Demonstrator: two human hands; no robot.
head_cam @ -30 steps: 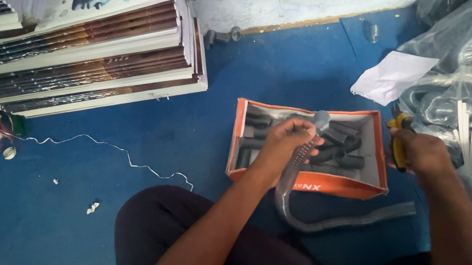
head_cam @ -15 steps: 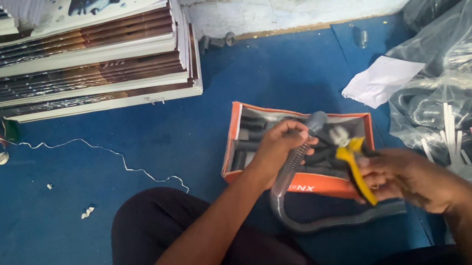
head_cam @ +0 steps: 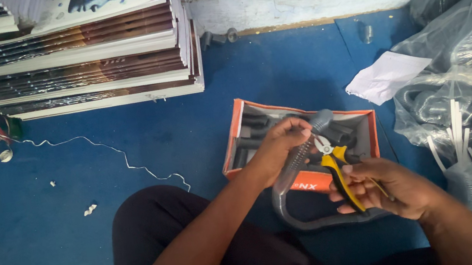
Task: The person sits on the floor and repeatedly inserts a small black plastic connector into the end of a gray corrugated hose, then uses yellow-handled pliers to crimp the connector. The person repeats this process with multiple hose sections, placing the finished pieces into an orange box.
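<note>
Nearest, yellow-handled cutters (head_cam: 339,176) are gripped in the right hand (head_cam: 392,191), fingers wrapped round the handles, blades brought up to a grey ribbed hose (head_cam: 295,170). The hose is pinched near its top by the left hand (head_cam: 277,148), above an orange box (head_cam: 297,136) of dark fittings. Looks like cutting stage; blades likely need squaring across the hose first.

Looks like a small floor-level workshop or storeroom: blue floor mat (head_cam: 139,224), stacked printed boards (head_cam: 74,56), bagged hoses (head_cam: 466,78), orange parts box (head_cam: 236,132).
</note>
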